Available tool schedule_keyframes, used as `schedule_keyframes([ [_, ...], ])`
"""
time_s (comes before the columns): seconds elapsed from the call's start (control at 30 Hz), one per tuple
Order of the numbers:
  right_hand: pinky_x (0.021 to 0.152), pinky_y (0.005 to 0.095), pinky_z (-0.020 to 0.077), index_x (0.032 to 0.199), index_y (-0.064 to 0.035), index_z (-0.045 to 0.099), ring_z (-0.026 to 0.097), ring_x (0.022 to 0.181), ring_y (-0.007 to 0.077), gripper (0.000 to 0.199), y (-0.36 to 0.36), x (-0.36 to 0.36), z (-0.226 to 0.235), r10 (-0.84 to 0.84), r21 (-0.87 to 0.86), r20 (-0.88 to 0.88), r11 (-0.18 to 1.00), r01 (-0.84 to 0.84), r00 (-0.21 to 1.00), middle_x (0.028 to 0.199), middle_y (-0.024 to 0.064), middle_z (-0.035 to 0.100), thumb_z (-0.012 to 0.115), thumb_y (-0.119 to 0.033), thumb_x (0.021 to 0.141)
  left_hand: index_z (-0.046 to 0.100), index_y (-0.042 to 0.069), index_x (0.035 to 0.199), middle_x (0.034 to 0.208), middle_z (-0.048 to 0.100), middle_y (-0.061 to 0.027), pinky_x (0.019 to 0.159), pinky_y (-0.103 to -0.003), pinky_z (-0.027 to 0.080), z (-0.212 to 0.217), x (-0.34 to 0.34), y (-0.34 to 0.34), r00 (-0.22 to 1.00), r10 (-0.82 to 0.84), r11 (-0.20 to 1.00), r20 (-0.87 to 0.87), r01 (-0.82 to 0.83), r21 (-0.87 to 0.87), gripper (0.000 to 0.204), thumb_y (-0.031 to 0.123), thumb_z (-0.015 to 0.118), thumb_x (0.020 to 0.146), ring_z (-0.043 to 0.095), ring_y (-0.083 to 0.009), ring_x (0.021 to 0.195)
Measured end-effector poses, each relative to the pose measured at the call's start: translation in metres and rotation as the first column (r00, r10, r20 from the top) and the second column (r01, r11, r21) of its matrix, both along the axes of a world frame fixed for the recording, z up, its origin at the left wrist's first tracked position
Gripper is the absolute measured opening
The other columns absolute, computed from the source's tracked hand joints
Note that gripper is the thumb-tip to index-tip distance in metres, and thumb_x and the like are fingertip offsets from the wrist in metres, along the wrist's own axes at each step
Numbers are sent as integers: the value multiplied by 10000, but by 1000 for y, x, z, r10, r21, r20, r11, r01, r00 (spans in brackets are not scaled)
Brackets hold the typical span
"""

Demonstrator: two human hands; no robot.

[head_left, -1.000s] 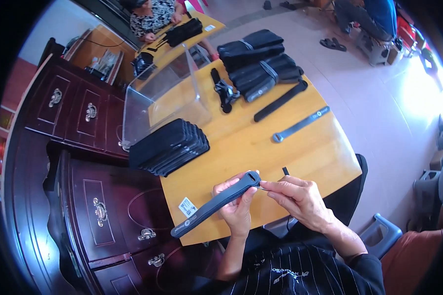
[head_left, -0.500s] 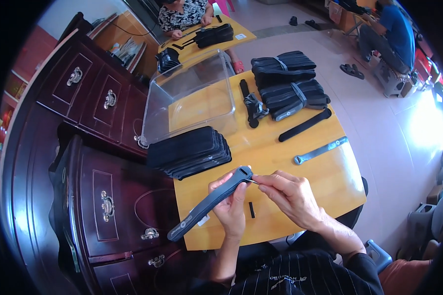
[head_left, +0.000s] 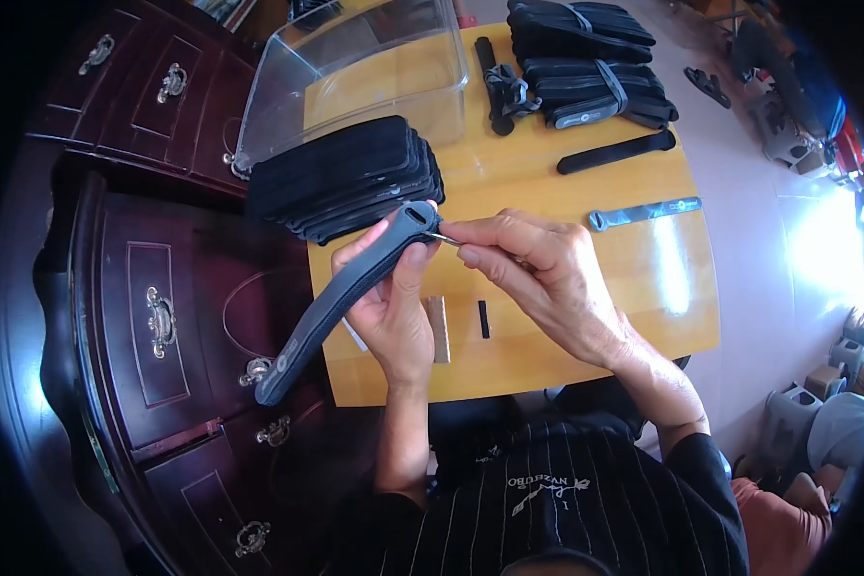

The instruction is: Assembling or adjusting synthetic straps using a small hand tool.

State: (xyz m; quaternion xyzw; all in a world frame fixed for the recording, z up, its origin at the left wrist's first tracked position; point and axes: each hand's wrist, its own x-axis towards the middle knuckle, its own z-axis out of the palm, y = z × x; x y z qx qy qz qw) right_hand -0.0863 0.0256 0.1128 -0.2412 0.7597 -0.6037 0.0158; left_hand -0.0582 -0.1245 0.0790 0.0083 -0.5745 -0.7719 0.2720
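Note:
My left hand [head_left: 401, 331] is closed around a dark grey strap [head_left: 322, 298], thumb on the near side. The strap slants, its slotted round end up and its other end hanging low to the left. Between thumb and fingers, my right hand [head_left: 557, 288] pinches a thin metal pointed tool [head_left: 444, 238]. The tool's tip touches the strap's edge beside the slotted end; most of its shaft is hidden in my fingers. Behind my left hand, a stack of black straps [head_left: 341, 178] lies on the table.
The yellow wooden table [head_left: 538, 370] holds a clear plastic bin [head_left: 365, 67], bundled black straps [head_left: 595, 91], a tied strap [head_left: 494, 86], a loose black strap [head_left: 616, 152], a grey strap [head_left: 645, 213] and a small black strip [head_left: 484, 320]. Dark drawers [head_left: 154, 298] stand close at left.
The view has tilted down, so the table shows higher and the person at the far table is out of view. The strap and the tool stay in my hands, the tip still at the slotted end.

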Motion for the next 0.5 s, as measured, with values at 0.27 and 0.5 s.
schedule_keyframes([
  [0.27, 585, 321, 500, 1053, -39, 659, 638, 664, 250, 203, 8, 9, -5, -31, 85, -197, 995, 49, 980, 782, 106, 618, 631, -101, 862, 497, -2, 1091, 1121, 592, -181, 891, -326, 542, -7, 6, 4, 1000, 14, 991, 2, -14, -132, 255, -16, 623, 870, 607, -229, 1046],
  [0.5, 595, 282, 473, 1083, -34, 670, 617, 677, 193, 223, 11, 14, -6, -75, 124, -156, 988, 94, 985, 781, 110, 631, 637, -57, 863, 454, -23, 1082, 1132, 579, -228, 876, -327, 545, -8, 5, 12, 997, 12, 983, -82, -27, -181, 275, -64, 608, 858, 613, -248, 1043],
])
